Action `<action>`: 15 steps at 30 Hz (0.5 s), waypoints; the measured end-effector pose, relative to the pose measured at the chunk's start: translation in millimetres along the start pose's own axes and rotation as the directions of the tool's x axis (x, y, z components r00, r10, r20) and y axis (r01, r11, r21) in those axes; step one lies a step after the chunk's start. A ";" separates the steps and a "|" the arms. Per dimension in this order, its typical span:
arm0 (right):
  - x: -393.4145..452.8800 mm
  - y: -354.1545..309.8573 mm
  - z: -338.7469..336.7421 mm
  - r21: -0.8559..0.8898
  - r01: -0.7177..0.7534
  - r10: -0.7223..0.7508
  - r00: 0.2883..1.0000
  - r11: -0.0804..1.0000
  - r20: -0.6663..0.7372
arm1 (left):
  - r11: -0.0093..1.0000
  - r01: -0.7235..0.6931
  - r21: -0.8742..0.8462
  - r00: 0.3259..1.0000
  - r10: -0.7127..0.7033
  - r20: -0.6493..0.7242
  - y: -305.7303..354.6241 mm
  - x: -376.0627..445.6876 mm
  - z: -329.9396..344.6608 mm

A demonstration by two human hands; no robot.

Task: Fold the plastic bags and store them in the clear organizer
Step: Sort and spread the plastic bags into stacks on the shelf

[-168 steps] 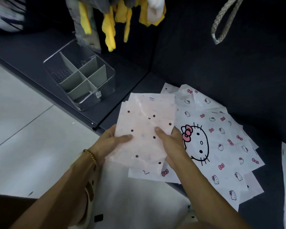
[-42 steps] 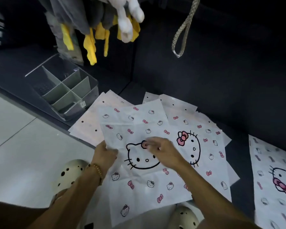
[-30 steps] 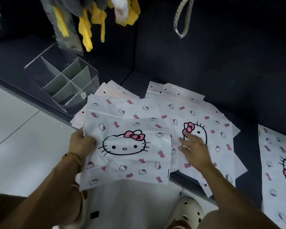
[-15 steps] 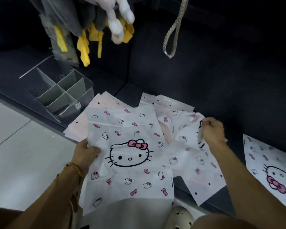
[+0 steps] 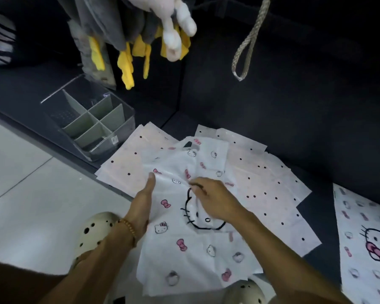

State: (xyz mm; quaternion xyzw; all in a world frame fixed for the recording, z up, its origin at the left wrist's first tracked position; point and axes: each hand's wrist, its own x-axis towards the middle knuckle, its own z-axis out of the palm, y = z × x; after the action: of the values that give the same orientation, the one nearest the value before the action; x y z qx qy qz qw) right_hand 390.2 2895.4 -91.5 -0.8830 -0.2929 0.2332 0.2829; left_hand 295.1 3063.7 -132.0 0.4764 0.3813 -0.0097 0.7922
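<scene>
I am now bending the top of the cat-print bag over; a moment ago it was flat. My left hand is gripping its edge, my right hand pinching the middle. The clear organizer is waiting up-left of it, with no bags inside.

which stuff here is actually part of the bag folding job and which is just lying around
Part of the job:
white cartoon-cat print plastic bag, held by left hand and right hand
pale pink dotted plastic bags
clear divided plastic organizer

Just lying about:
yellow and grey hanging plush toys
grey braided rope loop
</scene>
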 end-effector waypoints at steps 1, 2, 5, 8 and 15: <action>-0.3 1.4 5.2 0.095 -0.029 0.022 0.997 0.995 0.071 | 0.997 -0.032 0.076 0.999 0.033 -0.001 -1.9 -0.6 -0.9; -1.1 4.9 7.6 0.138 -0.054 0.045 0.996 0.989 0.072 | 0.982 -0.082 0.170 0.996 0.086 -0.018 -5.1 0.3 -3.1; -1.9 34.8 2.2 0.050 -0.225 0.231 0.941 0.973 -0.247 | 0.930 -0.113 0.351 0.988 0.143 -0.060 -16.0 2.3 -9.4; -14.6 65.9 -9.6 0.090 -0.591 0.573 0.718 0.802 -0.396 | 0.950 -0.081 0.301 0.986 0.120 -0.114 -19.8 5.5 -12.3; -22.9 86.2 0.1 0.590 -0.580 0.739 0.673 0.561 -0.042 | 0.898 -0.155 0.411 0.987 0.161 0.020 -25.5 8.4 -17.5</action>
State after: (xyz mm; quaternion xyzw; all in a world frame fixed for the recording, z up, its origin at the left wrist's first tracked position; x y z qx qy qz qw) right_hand 406.9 2823.0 -140.7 -0.8360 0.1838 0.2641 0.4445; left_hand 281.0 3066.0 -160.7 0.6617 0.3362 -0.0218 0.6698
